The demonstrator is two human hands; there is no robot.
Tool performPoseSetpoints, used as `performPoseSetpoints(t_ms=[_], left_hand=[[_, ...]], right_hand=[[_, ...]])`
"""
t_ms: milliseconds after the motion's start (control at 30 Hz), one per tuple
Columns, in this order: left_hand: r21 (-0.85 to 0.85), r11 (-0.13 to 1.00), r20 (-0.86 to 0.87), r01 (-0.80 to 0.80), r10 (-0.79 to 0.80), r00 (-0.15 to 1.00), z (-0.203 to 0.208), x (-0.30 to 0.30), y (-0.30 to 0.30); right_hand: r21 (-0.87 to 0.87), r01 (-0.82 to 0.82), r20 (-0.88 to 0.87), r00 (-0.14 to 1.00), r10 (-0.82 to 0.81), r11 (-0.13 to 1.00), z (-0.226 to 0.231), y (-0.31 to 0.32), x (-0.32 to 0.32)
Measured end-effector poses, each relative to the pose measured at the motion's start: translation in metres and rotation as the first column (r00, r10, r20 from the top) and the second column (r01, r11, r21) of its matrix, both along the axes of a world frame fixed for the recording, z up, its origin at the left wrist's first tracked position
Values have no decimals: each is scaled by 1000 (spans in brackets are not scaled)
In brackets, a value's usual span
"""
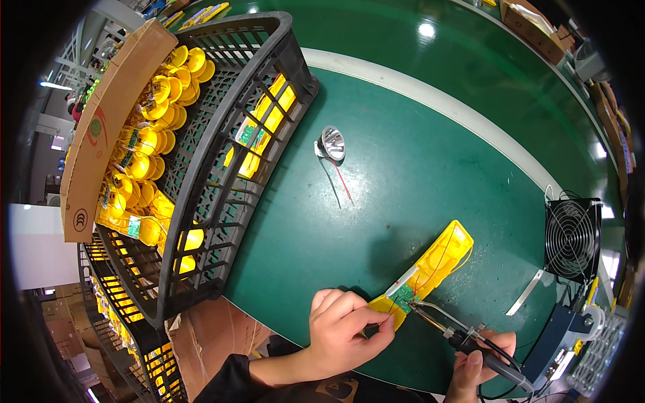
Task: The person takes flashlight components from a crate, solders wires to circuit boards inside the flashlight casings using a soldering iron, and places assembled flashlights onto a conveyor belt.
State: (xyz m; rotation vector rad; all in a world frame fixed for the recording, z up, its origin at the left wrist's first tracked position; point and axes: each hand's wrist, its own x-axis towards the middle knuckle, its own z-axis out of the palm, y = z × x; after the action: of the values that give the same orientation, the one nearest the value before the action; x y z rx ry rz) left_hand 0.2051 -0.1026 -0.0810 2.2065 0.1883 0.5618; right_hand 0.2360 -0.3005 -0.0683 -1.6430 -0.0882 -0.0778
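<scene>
On the green table lies a long yellow plastic housing [437, 258], tilted toward the upper right, with thin wires running along it. A small green circuit board [403, 297] sits at its near end. My left hand [351, 330] is closed in a pinch beside that end, and a thin wire [392, 307] shows at the fingertips. In my right hand [478, 359] is a soldering iron [463, 340] with a curved metal feed tube, its tip at the circuit board. Further off, a silver reflector lamp [332, 144] rests on the table with red and black leads.
A black plastic crate [235, 127] at left holds several yellow lamp parts [144, 161] and a cardboard piece [111, 131]. More filled crates [127, 336] stand below it. At right are a black fan [572, 238], a metal strip [524, 293] and a dark blue device [552, 346].
</scene>
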Motion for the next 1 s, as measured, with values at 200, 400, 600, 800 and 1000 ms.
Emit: performPoseSetpoints(t_ms=[200, 400, 600, 800, 1000], left_hand=[[0, 1000, -1, -1, 1, 1000, -3, 1, -1], [-4, 1000, -11, 3, -3, 1000, -4, 1, -1], [-4, 1000, -13, -3, 3, 1000, -3, 1, -1], [-7, 1000, -15, 6, -6, 1000, -4, 1, -1], [-9, 1000, -13, 4, -4, 1000, -5, 1, -1]], right_hand=[[-13, -5, -11, 1000, 5, 1000, -1, 1, -2], [2, -20, -2, 1000, 20, 1000, -1, 5, 0], [-34, -33, -14, 999, 32, 999, 0, 2, -1], [-42, -22, -39, 999, 20, 999, 2, 1, -2], [-60, -23, -71, 997, 19, 998, 1, 0, -2]])
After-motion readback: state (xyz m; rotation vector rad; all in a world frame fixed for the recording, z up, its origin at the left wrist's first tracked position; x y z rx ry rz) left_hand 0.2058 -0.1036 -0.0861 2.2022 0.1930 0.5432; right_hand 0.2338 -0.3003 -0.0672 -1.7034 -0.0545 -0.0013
